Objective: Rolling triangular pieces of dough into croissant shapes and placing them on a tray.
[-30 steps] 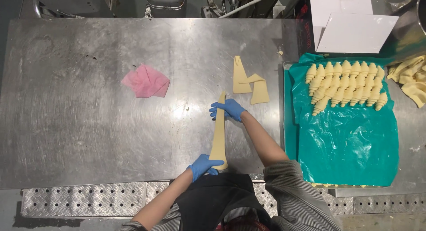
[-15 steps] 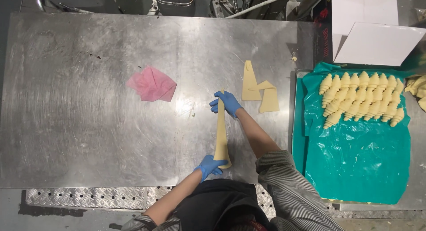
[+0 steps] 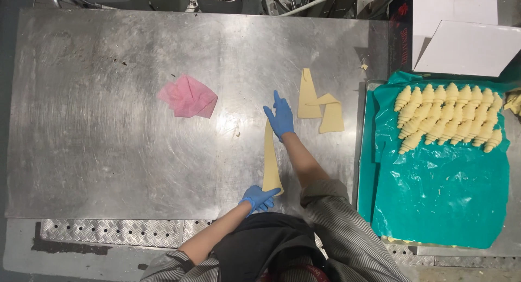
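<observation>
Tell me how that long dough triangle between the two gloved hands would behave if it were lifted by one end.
The dough triangle looks thin and lies flat on the steel table, so it would probably droop and stretch rather than hold its shape. It narrows to a slim tip by the right hand, which seems likely to tear first. The left hand pins its wide end; it may cling slightly to the metal.

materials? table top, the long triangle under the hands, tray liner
Table: looks like brushed stainless steel; grey, swirl scratches, dull glare.
Triangle: seems raw dough; pale yellow, matte, limp, lying flat between left hand and right hand.
Liner: probably thin plastic film; teal, glossy, wrinkled.
</observation>
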